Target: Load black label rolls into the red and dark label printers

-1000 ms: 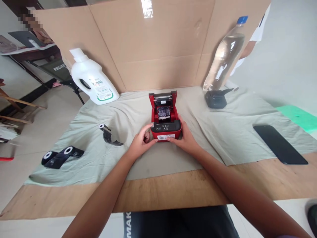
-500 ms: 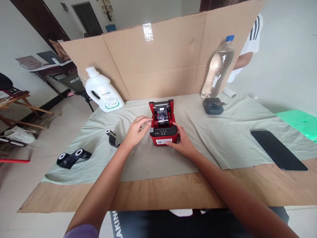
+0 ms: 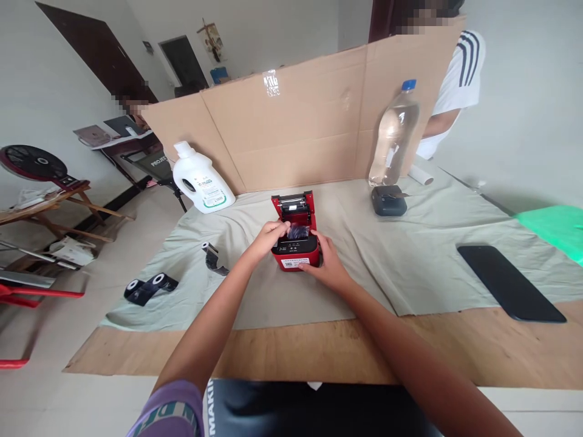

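A small red and black label printer (image 3: 296,260) stands on the cloth with its lid (image 3: 294,206) raised. My right hand (image 3: 331,262) grips the printer's right side, thumb on the front near a white sticker (image 3: 295,263). Over the opening, my left hand (image 3: 268,237) is closed in a pinch at the left end of a shiny dark ink ribbon (image 3: 299,232). The fingertips partly hide that end. To the left lie a loose piece of dark ribbon (image 3: 213,258) on a white core and another ribbon with two cores (image 3: 150,287).
A cardboard screen (image 3: 291,139) stands behind, with a white jug (image 3: 204,182) and a clear bottle (image 3: 394,139) before it. A black case (image 3: 388,201) and a phone (image 3: 510,282) lie right. A person in a white sleeve (image 3: 462,67) is behind the screen.
My left hand has moved from the printer's left edge in over its opening. The ribbon that stretched up to the lid now sits lower, by the fingers. My right hand keeps its hold.
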{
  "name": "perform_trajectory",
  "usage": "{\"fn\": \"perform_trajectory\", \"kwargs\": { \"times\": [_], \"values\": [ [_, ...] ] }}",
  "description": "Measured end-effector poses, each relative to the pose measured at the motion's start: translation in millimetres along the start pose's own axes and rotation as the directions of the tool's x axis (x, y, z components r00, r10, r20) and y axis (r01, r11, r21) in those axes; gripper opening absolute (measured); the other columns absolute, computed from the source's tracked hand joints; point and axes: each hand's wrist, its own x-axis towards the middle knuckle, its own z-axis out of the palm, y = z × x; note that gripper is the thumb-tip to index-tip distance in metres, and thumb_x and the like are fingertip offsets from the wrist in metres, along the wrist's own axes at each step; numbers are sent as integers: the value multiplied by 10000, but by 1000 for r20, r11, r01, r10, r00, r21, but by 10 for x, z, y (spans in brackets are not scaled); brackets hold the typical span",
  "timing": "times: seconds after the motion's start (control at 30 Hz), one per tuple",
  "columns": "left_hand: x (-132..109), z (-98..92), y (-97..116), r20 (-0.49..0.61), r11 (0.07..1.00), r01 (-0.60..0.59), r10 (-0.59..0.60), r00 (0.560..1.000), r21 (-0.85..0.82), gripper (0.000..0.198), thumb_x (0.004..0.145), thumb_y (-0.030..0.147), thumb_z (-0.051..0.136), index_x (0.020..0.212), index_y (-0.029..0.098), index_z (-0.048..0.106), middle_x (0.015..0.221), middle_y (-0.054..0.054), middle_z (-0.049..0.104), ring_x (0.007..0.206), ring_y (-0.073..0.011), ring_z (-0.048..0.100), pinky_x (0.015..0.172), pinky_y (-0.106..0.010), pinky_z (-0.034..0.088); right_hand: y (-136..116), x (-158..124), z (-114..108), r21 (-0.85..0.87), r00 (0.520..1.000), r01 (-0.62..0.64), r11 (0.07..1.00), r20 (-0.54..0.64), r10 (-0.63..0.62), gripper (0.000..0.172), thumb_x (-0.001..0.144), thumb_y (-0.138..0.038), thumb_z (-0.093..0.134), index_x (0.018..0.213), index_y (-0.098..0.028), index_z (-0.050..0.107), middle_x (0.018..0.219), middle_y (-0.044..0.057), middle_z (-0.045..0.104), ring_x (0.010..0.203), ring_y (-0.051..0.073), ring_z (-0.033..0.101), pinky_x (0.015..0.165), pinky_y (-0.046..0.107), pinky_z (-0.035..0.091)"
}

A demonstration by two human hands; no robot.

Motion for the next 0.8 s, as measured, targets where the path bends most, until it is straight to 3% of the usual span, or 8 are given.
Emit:
{"fn": "perform_trajectory", "kwargs": {
  "times": [0.07,0.13,0.27,0.33,0.43,0.57,0.7,0.8],
  "values": [
    [6,-62,35,85,1000,22,-22,996,9,574,923,585,450,509,190,501,646,-40,655,728,-196,644,743,-307,473,-14,0,-6,4,1000,-20,1000,1,20,888,733,-377,801,1486,-301,336,1397,119,458,1359,309,441,1147,519,376],
    [64,-110,130,144,987,-32,9,990,159,561,944,549,430,550,180,579,644,-29,668,706,-179,640,767,-300,463,-18,5,-10,4,1000,-23,1000,0,23,881,733,-384,801,1481,-304,342,1388,116,458,1355,306,445,1150,516,376],
    [276,-135,401,386,786,-321,114,916,528,256,898,326,537,773,230,738,793,17,746,752,-150,634,801,-276,400,19,20,1,2,1000,4,1000,1,-4,874,731,-382,801,1474,-288,351,1394,118,452,1358,310,440,1165,515,359],
    [369,-128,505,478,672,-387,55,876,631,202,838,233,572,872,272,767,889,26,767,777,-154,638,734,-270,377,36,27,12,4,1000,8,1000,-2,-8,881,731,-380,801,1478,-284,345,1396,120,448,1354,314,442,1162,521,362],
    [434,-99,571,497,587,-368,-69,865,721,264,780,205,599,957,286,777,950,6,772,767,-171,639,635,-278,347,36,33,18,2,1000,2,1000,-4,-2,873,738,-376,795,1480,-287,344,1395,118,449,1344,316,450,1147,528,380],
    [443,2,562,526,582,-340,-184,830,739,277,760,216,604,976,262,771,960,-33,764,757,-194,637,606,-280,358,28,31,12,-17,1000,4,1000,-4,-4,859,747,-382,784,1480,-290,345,1389,118,458,1343,325,450,1135,546,391],
    [464,36,562,492,596,-285,-217,843,751,243,708,221,665,931,213,761,899,-62,742,748,-212,627,598,-288,374,64,30,17,-22,1000,14,1000,-4,-14,870,750,-415,775,1490,-291,334,1394,121,456,1332,328,464,1115,544,416],
    [391,-124,558,515,764,-275,-86,853,583,217,694,248,690,900,195,736,853,-30,717,743,-189,614,622,-277,406,70,31,24,-26,1000,-1,1000,-2,1,877,750,-423,778,1493,-291,333,1401,123,454,1329,328,469,1115,544,416]
  ]
}}
